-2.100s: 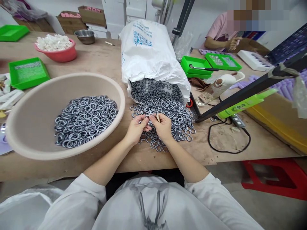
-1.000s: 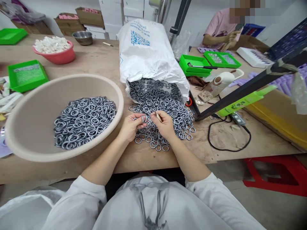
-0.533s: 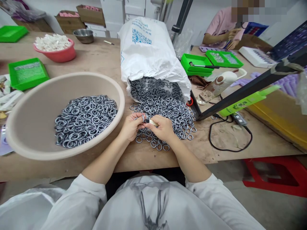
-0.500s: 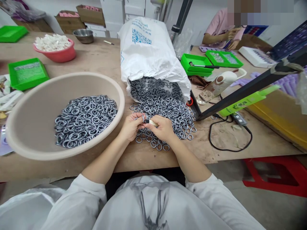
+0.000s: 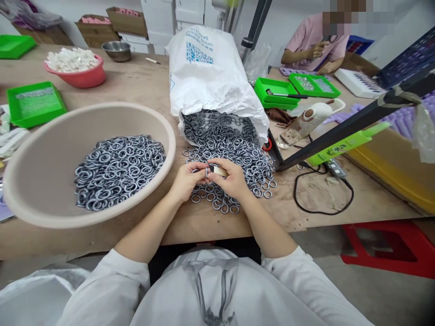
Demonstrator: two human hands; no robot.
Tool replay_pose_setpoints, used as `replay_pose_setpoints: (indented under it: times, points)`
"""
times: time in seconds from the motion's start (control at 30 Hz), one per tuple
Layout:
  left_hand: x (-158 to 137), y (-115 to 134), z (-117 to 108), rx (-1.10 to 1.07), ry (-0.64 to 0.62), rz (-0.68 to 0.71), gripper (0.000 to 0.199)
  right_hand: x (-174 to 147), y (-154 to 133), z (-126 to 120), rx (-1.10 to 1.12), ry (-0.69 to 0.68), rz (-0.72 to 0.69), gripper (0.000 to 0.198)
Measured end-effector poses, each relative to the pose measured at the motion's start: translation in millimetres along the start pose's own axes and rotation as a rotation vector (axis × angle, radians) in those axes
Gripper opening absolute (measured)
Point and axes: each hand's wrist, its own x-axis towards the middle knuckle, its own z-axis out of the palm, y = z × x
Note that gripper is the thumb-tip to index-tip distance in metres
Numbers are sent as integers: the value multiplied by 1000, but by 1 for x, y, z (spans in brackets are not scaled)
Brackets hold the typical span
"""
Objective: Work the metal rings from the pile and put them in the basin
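Note:
Between the fingertips of my left hand [image 5: 184,183] is a grey ring [image 5: 206,172], held on edge. My right hand [image 5: 234,179] is closed on a short tool with a cream handle [image 5: 220,171] and a dark end, and that end meets or nearly meets the ring. Fingers hide part of the tool, so its kind is unclear. Beneath both hands a heap of grey rings [image 5: 253,158] spills from an open white sack [image 5: 210,86]. To the left, a large beige basin [image 5: 41,172] holds many more such rings.
At the back left are a red bowl [image 5: 84,79] of white pieces and a green tray [image 5: 37,105]. A black metal bar [image 5: 333,124] slants across the right, near a bottle [image 5: 302,122], a green tube [image 5: 346,145] and a black cable [image 5: 299,199]. A co-worker [image 5: 306,40] sits opposite.
The fingers of my right hand have shifted on the tool, the forefinger now raised and reaching further left. The ring has turned slightly in my left fingertips. The view has shifted a little.

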Motion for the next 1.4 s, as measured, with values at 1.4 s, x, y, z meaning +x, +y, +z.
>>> replay_pose_setpoints:
  times: [1.4]
  points:
    - [0, 5, 3, 96, 112, 23, 36, -6, -7, 0, -403, -159, -80, 48]
